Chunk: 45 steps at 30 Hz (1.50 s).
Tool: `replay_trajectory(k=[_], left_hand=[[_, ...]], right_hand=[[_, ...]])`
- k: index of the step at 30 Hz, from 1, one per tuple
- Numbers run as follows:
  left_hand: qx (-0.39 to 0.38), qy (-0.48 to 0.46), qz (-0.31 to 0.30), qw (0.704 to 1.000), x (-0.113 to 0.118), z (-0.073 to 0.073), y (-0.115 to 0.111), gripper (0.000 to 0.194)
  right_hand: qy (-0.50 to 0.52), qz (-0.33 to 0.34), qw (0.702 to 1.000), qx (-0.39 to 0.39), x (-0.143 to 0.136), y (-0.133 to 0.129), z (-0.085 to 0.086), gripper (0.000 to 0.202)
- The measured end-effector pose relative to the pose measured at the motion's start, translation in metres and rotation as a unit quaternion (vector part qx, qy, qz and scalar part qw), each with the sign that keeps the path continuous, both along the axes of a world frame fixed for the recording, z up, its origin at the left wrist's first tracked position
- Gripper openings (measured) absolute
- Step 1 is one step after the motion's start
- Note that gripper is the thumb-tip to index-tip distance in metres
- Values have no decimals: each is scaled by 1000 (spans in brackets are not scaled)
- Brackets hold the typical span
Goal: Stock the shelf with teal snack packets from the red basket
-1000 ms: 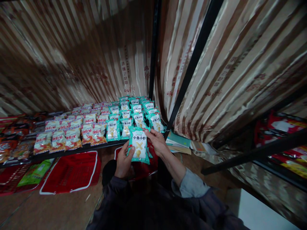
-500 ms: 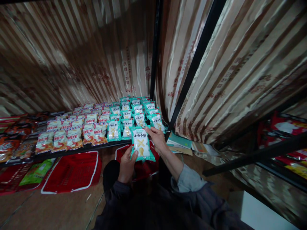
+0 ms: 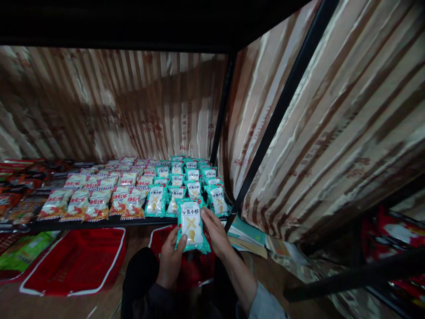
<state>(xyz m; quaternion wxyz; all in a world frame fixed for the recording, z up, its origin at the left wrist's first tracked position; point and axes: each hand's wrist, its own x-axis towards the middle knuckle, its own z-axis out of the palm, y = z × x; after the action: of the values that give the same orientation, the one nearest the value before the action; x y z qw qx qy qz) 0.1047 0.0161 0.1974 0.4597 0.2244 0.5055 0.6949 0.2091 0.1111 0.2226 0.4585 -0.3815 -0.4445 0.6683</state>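
Between my two hands is a teal-and-white snack bag (image 3: pixel 191 228), its printed front turned up toward me. My left hand (image 3: pixel 171 257) grips its lower left side, thumb on the front. My right hand (image 3: pixel 214 232) holds the upper right edge; some of its fingers are hidden behind the bag. Just beyond it, rows of matching teal snack bags (image 3: pixel 175 197) stand on the low black shelf (image 3: pixel 133 223). Left of those are several white-and-orange snack bags (image 3: pixel 98 201) with striped edges.
A red basket (image 3: pixel 76 261) with a white rim lies on the floor at left; another red basket (image 3: pixel 159 235) is beneath my hands. A black post (image 3: pixel 265 146) rises at right, near papers (image 3: pixel 245 232) on the floor. Striped curtains (image 3: pixel 149 97) hang behind.
The view has tilted up and shifted, so the shelf sits lower in the picture and an upper shelf's dark underside shows. Both hands still hold the same teal bag.
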Motion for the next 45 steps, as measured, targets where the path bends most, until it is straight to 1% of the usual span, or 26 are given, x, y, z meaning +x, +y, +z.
replay_trajectory(k=[4, 7, 10, 12, 16, 19, 23, 27, 30, 34, 37, 41, 45], left_hand=[[10, -24, 23, 999, 1, 0, 2, 72], [14, -20, 46, 999, 0, 3, 5, 71], [17, -9, 81, 997, -2, 7, 9, 72], [16, -10, 92, 996, -3, 10, 11, 72], [17, -7, 75, 997, -3, 12, 11, 67], [5, -8, 61, 998, -3, 8, 9, 67], [7, -5, 64, 998, -1, 1, 10, 62], [15, -15, 49, 999, 2, 1, 11, 61], [25, -28, 25, 999, 4, 5, 9, 62], [30, -37, -4, 999, 7, 9, 7, 64], [31, -50, -8, 998, 8, 9, 8, 65], [40, -60, -14, 997, 8, 11, 8, 62], [47, -47, -12, 998, 5, 12, 10, 61]], right_hand=[[-12, 57, 998, 13, 6, -15, 1, 49], [-24, 69, 997, 24, 10, -23, 0, 49], [-24, 87, 996, 14, 10, -29, -5, 50], [-25, 96, 995, 3, 10, -30, -9, 51], [-12, 77, 997, -13, 8, -30, -17, 53], [5, 65, 998, -23, 9, -30, -22, 51], [19, 67, 997, -31, 11, -31, -29, 50], [16, 48, 998, -40, 11, -30, -33, 51], [16, 31, 999, -34, 11, -29, -32, 51], [16, 15, 999, -31, 11, -30, -26, 50], [17, 15, 999, -35, 12, -31, -23, 51], [17, 15, 999, -38, 14, -31, -21, 52], [21, 5, 999, -26, 11, -29, -21, 51]])
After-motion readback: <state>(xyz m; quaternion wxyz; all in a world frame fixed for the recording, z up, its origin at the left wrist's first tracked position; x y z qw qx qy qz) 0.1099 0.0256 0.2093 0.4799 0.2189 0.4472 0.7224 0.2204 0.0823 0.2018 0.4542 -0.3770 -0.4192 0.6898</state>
